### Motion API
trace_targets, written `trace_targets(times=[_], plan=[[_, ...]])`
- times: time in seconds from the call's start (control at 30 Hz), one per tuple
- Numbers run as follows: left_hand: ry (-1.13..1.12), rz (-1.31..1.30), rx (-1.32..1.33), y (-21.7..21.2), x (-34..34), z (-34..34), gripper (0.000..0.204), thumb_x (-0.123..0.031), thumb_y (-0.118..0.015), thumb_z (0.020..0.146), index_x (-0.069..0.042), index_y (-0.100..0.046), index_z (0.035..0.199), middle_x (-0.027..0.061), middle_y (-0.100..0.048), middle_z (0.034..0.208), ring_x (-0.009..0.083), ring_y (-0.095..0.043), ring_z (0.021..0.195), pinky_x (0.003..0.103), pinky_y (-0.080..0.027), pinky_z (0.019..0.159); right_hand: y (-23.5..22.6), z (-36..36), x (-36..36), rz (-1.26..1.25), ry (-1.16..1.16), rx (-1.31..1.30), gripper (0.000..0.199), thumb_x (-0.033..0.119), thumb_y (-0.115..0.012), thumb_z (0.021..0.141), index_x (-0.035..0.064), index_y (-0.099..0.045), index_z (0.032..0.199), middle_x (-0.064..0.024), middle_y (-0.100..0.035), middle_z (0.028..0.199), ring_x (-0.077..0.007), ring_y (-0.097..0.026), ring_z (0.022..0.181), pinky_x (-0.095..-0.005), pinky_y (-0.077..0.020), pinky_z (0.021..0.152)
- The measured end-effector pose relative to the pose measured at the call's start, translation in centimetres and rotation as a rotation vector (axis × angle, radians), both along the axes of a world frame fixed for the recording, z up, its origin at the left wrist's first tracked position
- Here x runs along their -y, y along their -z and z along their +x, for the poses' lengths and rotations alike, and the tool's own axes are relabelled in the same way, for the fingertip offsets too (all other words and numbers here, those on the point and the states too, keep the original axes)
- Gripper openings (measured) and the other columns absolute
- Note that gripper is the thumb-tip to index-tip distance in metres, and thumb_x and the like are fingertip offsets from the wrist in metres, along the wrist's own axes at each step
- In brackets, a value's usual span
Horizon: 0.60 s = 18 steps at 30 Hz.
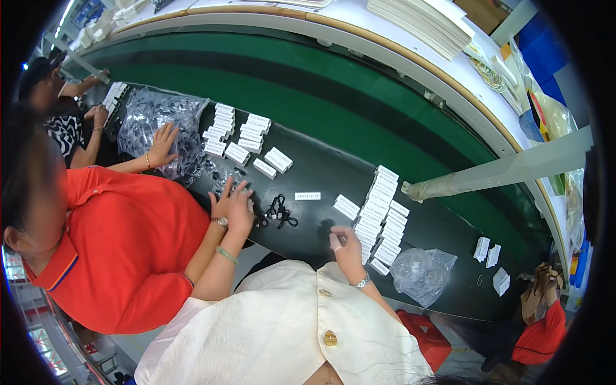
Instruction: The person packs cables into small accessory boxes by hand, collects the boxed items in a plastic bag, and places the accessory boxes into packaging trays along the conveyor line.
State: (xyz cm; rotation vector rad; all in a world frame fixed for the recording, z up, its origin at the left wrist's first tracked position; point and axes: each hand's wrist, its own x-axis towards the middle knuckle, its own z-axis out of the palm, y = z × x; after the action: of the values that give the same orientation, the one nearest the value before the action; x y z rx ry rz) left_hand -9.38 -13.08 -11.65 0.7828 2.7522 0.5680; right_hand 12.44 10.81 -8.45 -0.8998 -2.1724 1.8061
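Observation:
My left hand (240,210), with a green bangle on its wrist, is over the dark table with its fingers apart, right beside a co-worker's hand (221,206). Just right of it lie several small black coiled cables (278,213). A single flat white box (308,196) with dark print rests beyond the cables. My right hand (348,249), wearing a metal watch, has loosely bent fingers and nothing visible in them; something white covers one fingertip. Close to its right are stacked rows of small white boxes (381,200), and a short pair of boxes (346,206) sits just beyond.
The red-shirted co-worker's other hand (162,147) rests on a large clear bag of dark items (154,119). More white boxes (250,131) stand at the left. A crumpled clear bag (422,274) lies right, below a grey metal post (500,168). Another person's red sleeve (542,337) shows far right.

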Motion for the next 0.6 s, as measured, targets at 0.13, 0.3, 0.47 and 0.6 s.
trace_targets(times=[0.13, 0.3, 0.47, 0.6], plan=[[-0.225, -0.02, -0.103, 1.2, 1.0, -5.1, 0.031, -0.026, -0.06, 0.086, -0.009, -0.059, 0.112, 0.0182, -0.049, 0.126, 0.0329, -0.049, 0.116, 0.052, -0.04, 0.092, -0.4, 0.0, -0.2, -0.062, -0.018, 0.035, 0.019, -0.002, -0.059, 0.084, -0.0013, -0.058, 0.102, -0.0122, -0.067, 0.089, -0.0151, -0.064, 0.076, -0.0263, -0.0503, 0.069], [-0.564, -0.037, -0.265, 3.1, 1.4, -11.4, 0.032, -0.027, -0.072, 0.079, -0.003, -0.063, 0.098, 0.0141, -0.063, 0.101, 0.0285, -0.061, 0.095, 0.038, -0.049, 0.08, -0.1, 0.8, -0.5, -0.006, 0.029, -0.039, 0.02, -0.003, -0.06, 0.083, -0.0007, -0.057, 0.102, -0.0115, -0.065, 0.089, -0.0147, -0.062, 0.076, -0.0261, -0.0519, 0.068], [-0.899, -0.146, -0.14, 6.8, 6.9, -15.9, 0.076, -0.044, -0.069, 0.079, 0.004, -0.044, 0.131, 0.0296, -0.055, 0.116, 0.0392, -0.061, 0.095, 0.042, -0.052, 0.082, -1.1, 1.0, -0.5, -0.126, 0.056, -0.02, 0.018, 0.0, -0.065, 0.083, -0.0019, -0.057, 0.099, -0.0105, -0.061, 0.087, -0.0146, -0.063, 0.075, -0.0253, -0.0552, 0.063], [-0.693, 0.038, -0.043, 5.2, 0.3, -14.2, 0.041, -0.034, -0.065, 0.079, -0.002, -0.063, 0.106, 0.0208, -0.064, 0.107, 0.041, -0.059, 0.097, 0.045, -0.048, 0.085, -0.6, 3.7, -1.9, -0.133, 0.145, 0.093, 0.016, 0.0, -0.062, 0.085, -0.0016, -0.056, 0.099, -0.0096, -0.061, 0.088, -0.0142, -0.063, 0.073, -0.0261, -0.0544, 0.064]])
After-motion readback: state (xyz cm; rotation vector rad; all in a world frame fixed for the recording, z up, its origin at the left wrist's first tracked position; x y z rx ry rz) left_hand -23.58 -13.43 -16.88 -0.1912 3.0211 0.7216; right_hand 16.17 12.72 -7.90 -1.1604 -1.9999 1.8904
